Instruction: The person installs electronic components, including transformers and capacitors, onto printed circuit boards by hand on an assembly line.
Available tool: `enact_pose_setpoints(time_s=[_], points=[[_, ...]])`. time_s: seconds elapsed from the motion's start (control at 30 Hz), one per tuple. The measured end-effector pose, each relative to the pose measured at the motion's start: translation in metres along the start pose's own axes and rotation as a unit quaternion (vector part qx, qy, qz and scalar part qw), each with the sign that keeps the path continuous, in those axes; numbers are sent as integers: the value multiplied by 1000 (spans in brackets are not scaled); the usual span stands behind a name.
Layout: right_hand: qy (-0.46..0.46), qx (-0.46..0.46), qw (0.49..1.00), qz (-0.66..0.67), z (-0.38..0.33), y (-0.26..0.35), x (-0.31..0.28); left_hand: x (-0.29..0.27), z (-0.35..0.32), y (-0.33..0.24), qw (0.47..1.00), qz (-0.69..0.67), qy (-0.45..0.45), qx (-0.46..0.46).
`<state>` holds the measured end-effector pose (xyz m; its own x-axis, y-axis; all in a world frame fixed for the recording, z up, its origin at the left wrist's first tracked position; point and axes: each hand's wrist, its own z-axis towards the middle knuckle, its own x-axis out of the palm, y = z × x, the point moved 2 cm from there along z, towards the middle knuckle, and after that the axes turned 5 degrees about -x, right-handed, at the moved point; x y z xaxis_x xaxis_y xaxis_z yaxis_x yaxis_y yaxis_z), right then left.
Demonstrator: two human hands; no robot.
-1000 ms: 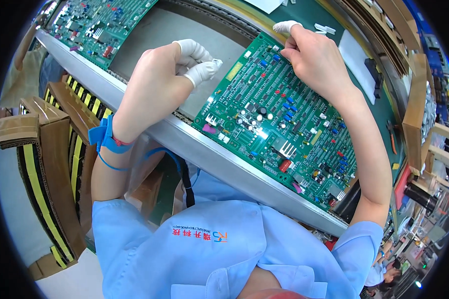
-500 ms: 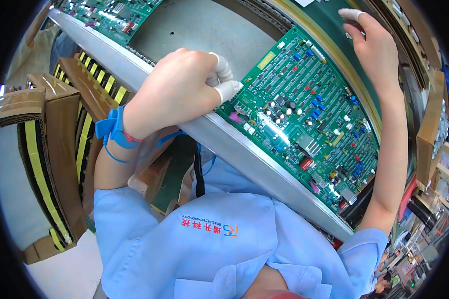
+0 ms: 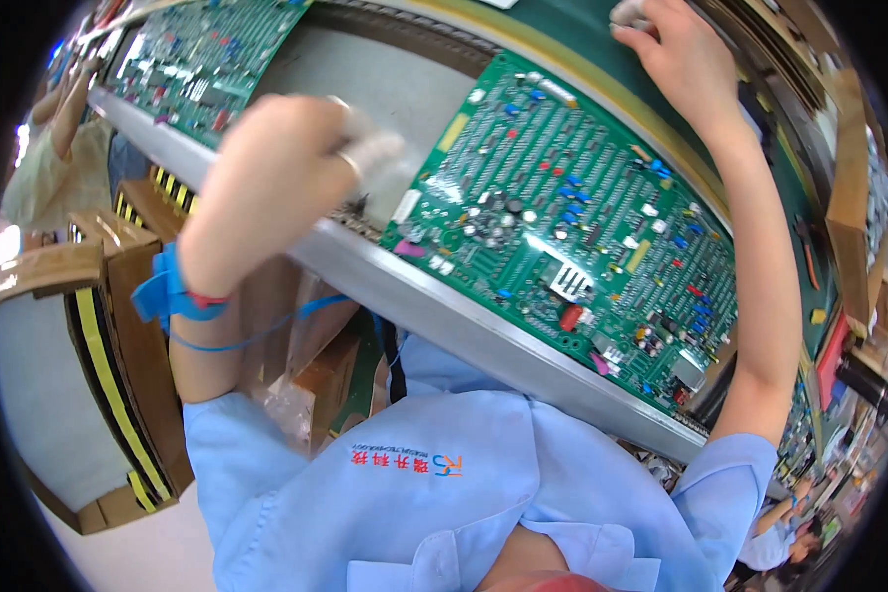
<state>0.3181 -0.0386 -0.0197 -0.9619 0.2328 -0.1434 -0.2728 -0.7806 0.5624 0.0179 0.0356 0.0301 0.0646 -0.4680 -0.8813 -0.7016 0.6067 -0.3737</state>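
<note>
A large green circuit board [image 3: 523, 197], packed with small components, lies on the rail-edged line in front of me. A small white rectangle [image 3: 407, 205] shows at its left edge. My left hand [image 3: 284, 173], smeared by motion, hovers left of the board above the metal rail. White finger cots cover its fingertips, and whether they hold anything is unclear. My right hand [image 3: 689, 61] is beyond the board's far edge, over the green surface. Its thumb and cot-covered finger are curled close together; anything between them is too small to make out.
Another green circuit board [image 3: 192, 64] lies farther left on the line. A metal rail [image 3: 434, 296] runs along the near side. Cardboard boxes with yellow strips [image 3: 118, 375] stand at the left. A blue wrist strap [image 3: 183, 286] trails its cord from my left arm. Another person [image 3: 69, 168] is at far left.
My left hand has lifted off the board's left edge and moved left, uncovering the white rectangle. My right hand has shifted left and its fingers have come together. The view has turned slightly.
</note>
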Motion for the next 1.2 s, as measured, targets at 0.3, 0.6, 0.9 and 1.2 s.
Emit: enact_pose_setpoints(time_s=[0.3, 0.6, 0.9, 1.2], points=[[-86, 425, 894, -115, 7, 70, -31, 18, 136, -118, 949, 68, -152, 269], [-16, 402, 852, -334, -74, 179, -52, 37, 177, -148, 957, 88, -135, 240], [88, 270, 814, -507, -123, 175, -57, 32, 116, -159, 950, -213, -78, 215], [158, 322, 772, -525, -105, 150, -46, 47, 18, -131, 877, -413, 23, 244]])
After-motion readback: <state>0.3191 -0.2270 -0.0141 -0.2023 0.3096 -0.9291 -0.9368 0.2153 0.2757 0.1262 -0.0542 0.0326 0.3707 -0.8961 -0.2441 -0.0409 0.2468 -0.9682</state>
